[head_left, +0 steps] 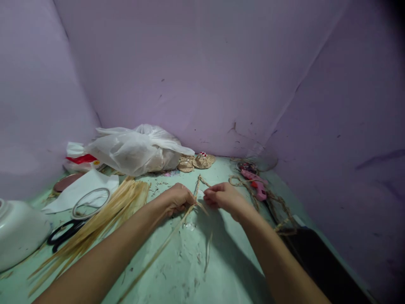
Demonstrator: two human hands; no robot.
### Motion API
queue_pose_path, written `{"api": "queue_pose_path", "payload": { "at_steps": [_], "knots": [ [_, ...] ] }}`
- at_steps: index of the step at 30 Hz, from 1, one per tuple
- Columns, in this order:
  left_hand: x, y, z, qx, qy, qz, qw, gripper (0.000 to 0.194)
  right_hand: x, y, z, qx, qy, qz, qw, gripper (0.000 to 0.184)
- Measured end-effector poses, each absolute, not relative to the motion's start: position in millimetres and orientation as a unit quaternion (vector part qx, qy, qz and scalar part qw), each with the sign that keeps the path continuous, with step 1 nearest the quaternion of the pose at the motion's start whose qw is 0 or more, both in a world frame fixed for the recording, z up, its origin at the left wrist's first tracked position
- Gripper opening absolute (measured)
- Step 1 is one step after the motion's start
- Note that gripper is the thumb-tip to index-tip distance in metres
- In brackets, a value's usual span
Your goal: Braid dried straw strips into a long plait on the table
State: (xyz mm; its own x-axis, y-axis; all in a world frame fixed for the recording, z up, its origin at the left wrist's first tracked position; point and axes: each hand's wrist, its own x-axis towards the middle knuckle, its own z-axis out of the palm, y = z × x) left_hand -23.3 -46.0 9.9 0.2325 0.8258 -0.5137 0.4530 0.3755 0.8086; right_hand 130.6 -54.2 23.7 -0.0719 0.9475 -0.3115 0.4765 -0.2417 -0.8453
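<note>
My left hand is closed in a pinch on a thin braid of straw-coloured fibre. Loose strands trail from that grip toward me across the table. Just to the right, my right hand is closed too, its fingertips at the part of the braid that bends over to the right. Exactly which strand it pinches is hidden behind the fingers. One short loose strand lies on the tabletop below the hands.
At left lie a bundle of dry fibre, black-handled scissors, a wire ring and a white container. Behind are a white plastic bag and small woven hats. A pink glue gun and braided cord lie right.
</note>
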Motion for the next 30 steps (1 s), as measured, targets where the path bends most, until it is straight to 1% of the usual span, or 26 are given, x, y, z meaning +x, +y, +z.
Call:
{"api": "queue_pose_path", "payload": {
  "at_steps": [2,3,4,7,10,14,16,19,22,27,30],
  "knots": [
    [-22,-48,11,0.539,0.591,0.171,0.575,0.008,122,-55,17,-0.590,-0.492,0.592,0.244,0.014],
    [-21,-48,12,0.541,0.592,0.173,0.572,0.007,118,-56,14,-0.573,-0.470,0.626,0.240,0.013],
    [-20,-49,12,0.545,0.593,0.173,0.567,0.006,115,-58,11,-0.566,-0.466,0.637,0.240,0.013],
    [-16,-49,9,0.566,0.603,0.172,0.535,0.002,110,-59,4,-0.585,-0.489,0.597,0.250,0.012],
    [-15,-48,4,0.608,0.608,0.164,0.483,0.004,111,-56,-4,-0.607,-0.514,0.546,0.263,0.011],
    [-24,-46,7,0.676,0.602,0.113,0.409,0.010,114,-52,-11,-0.603,-0.523,0.542,0.264,0.009],
    [-32,-45,15,0.693,0.591,0.072,0.407,0.011,115,-53,-11,-0.588,-0.517,0.563,0.266,0.009],
    [-49,-39,28,0.692,0.573,0.023,0.439,0.011,116,-55,-9,-0.584,-0.505,0.578,0.265,0.009],
    [-70,-30,42,0.686,0.586,0.020,0.431,0.012,115,-57,-6,-0.587,-0.502,0.575,0.268,0.010],
    [-111,-20,64,0.688,0.666,0.056,0.283,0.009,116,-57,-7,-0.590,-0.507,0.575,0.253,0.010],
    [-126,-20,71,0.686,0.689,0.048,0.230,0.007,118,-56,-9,-0.587,-0.516,0.573,0.247,0.011]
  ]
}}
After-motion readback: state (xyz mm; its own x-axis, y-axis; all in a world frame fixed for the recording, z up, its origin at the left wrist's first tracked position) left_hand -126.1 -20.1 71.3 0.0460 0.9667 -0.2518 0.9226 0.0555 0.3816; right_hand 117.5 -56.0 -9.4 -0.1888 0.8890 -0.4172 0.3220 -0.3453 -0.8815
